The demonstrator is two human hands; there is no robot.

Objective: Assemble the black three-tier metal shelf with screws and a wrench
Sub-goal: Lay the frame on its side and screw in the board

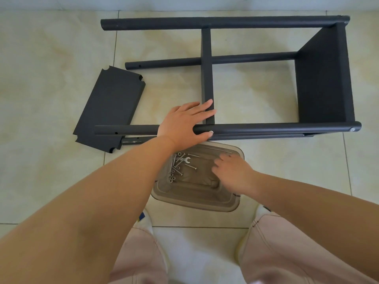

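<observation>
Left hand (pixel 185 121) is resting on the near pole (pixel 266 128) of the shelf frame (pixel 207 78), fingers laid out fairly straight across the middle shelf panel's edge and the thumb hooked under the pole, so it's steadying it more than squeezing. Right hand (pixel 231 171) is down in the clear plastic tray (pixel 196 203) just near of the frame, fingers curled loosely; can't tell if it's pinching anything.

In the left part of that tray there's a heap of screws (pixel 176 167) and nuts with a little wrench (pixel 185 159) lying on top of them.

The frame itself lies on its side on the tiled floor (pixel 51 78), four poles running left to right, one shelf panel fitted at the right end and another in the middle. A loose shelf panel (pixel 110 103) lies flat on the floor to the left, its near end tucked under the left tips of the near poles. Knees in light trousers (pixel 266 253) at the bottom of the view.
</observation>
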